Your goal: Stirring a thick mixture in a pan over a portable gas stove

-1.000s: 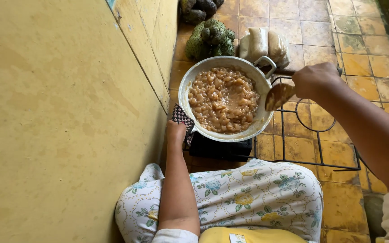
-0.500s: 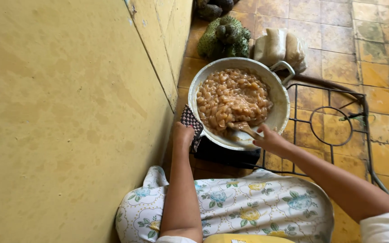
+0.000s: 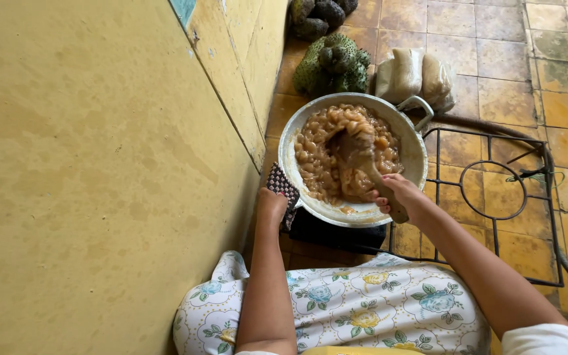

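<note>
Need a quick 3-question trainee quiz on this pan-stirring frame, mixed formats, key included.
1. True or false: the right hand holds a wooden spoon in the pan.
2. What does the left hand grip? A) checkered cloth at the pan's edge B) the metal rack C) the bags
3. Which surface is on the person's left side?

Key: 1 true; 2 A; 3 the yellow wall.
</note>
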